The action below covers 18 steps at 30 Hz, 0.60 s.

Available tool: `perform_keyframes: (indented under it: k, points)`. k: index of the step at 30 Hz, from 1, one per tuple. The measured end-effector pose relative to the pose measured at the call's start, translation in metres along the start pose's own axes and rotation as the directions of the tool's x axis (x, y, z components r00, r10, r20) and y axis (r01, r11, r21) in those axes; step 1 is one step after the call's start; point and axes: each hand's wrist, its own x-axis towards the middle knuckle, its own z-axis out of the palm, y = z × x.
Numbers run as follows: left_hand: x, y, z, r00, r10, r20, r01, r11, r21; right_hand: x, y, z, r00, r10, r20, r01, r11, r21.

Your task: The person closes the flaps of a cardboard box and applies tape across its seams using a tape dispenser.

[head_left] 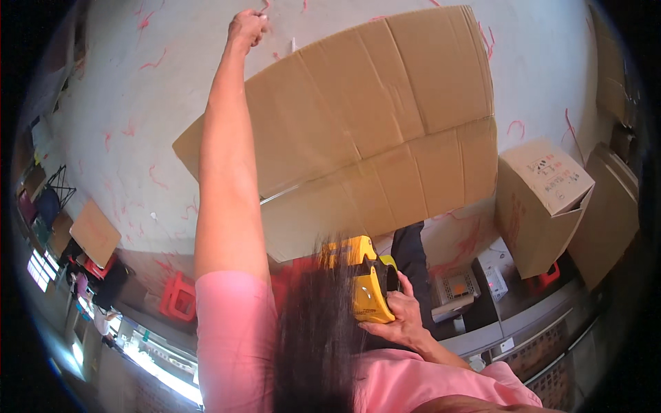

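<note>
My left hand (248,29) is stretched far forward past the left side of a large flat cardboard sheet (385,96). Its fingers are closed, and a thin red strand shows at the fingertips; I cannot tell whether it is held or lies behind. Close to my body, my right hand (405,320) is closed around the edge of a yellow plastic device (374,292) with a dark opening. Long dark hair (313,337) covers the device's left part. The cardboard, creased across its middle, spreads in front of me and partly behind my left forearm.
Red strands (157,177) are scattered over the pale floor (131,89). At right stand a cardboard box (544,199) and another cardboard panel (609,213), near a small white device (493,272). A red plastic stool (179,297) and a cardboard piece (95,233) are at left.
</note>
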Motion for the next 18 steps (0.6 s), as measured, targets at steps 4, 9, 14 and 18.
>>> perform_keyframes:
  k: [4, 9, 14, 18]
  points:
    - [0.027, -0.044, -0.002, 0.954, 0.016, 0.3, -0.132, 0.92, 0.369, -0.001, 0.001, 0.016, 1.0, 0.007, 0.002, -0.007, 0.998, 0.054]
    - [0.01, -0.006, 0.024, 0.929, -0.183, 0.321, -0.188, 0.514, 0.837, 0.001, 0.021, 0.0, 0.997, -0.007, -0.071, 0.007, 1.0, -0.002]
    - [-0.033, 0.024, -0.042, 0.904, -0.013, 0.428, -0.104, 0.963, 0.248, 0.003, 0.019, -0.012, 1.0, 0.008, -0.023, -0.008, 1.0, -0.016]
    - [-0.084, 0.011, 0.0, 0.921, 0.049, 0.387, -0.149, 0.962, 0.23, -0.002, 0.021, -0.015, 1.0, 0.028, -0.001, -0.028, 0.999, -0.047]
